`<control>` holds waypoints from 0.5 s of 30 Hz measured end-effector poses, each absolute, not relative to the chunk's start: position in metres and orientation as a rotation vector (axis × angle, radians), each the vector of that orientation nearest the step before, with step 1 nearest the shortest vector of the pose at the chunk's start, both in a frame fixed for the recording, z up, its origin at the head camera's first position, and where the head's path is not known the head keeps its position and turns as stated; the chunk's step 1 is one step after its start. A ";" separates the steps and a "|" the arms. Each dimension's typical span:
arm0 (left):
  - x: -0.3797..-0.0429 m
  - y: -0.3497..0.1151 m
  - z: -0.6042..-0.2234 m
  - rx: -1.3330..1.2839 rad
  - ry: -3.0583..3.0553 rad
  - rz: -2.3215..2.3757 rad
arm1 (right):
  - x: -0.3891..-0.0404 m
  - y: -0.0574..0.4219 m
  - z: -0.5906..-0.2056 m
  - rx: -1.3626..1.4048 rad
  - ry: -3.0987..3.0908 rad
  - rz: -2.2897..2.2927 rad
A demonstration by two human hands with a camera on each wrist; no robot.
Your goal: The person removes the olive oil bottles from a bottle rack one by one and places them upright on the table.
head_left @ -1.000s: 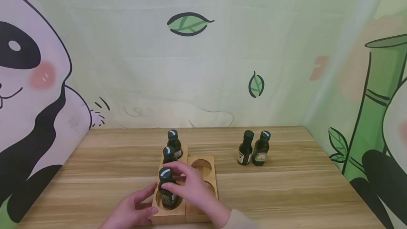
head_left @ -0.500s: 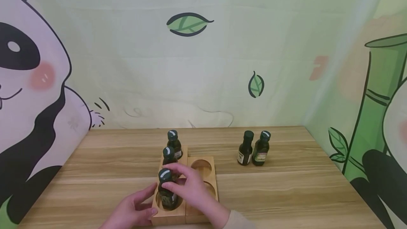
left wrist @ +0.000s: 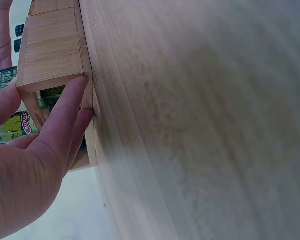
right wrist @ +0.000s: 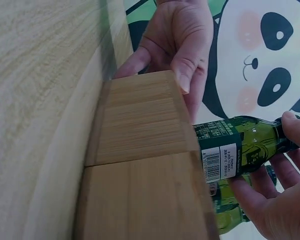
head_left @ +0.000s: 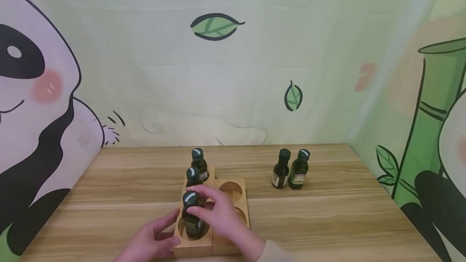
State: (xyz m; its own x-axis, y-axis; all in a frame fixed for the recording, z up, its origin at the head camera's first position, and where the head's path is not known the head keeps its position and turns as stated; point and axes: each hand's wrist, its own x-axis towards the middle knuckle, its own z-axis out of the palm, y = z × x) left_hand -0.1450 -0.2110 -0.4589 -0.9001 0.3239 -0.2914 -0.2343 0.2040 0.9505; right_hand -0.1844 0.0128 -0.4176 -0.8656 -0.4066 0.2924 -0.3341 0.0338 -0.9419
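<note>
A wooden holder with round recesses, made of two blocks side by side, lies near the table's front. My left hand grips its near left corner, thumb on the upper edge and fingers along the side. My right hand pinches a dark-capped green glass bottle high up, thumb and fingers on opposite sides. That bottle stands in the nearest left recess, its base inside the rim; a barcode label shows in the right wrist view. Behind it, two similar bottles, a middle one and a far one, stand in the left block.
On the table at the back right, a slim dark bottle and a wider labelled bottle stand close together. The right block shows a bare round recess; my right hand partly covers others. A printed cloth hangs behind the table.
The near bottle's cap and my right thumb have shifted very slightly to the right. My left hand, the holder and the other bottles stay in place.
</note>
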 end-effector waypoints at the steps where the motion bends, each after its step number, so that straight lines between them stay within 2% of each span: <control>1: -0.145 -0.211 -0.459 0.084 2.056 1.740 | -0.184 0.014 -0.416 -0.788 2.212 -1.999; 15: -0.144 -0.211 -0.456 0.039 2.043 1.727 | -0.182 0.028 -0.394 -0.809 2.259 -2.077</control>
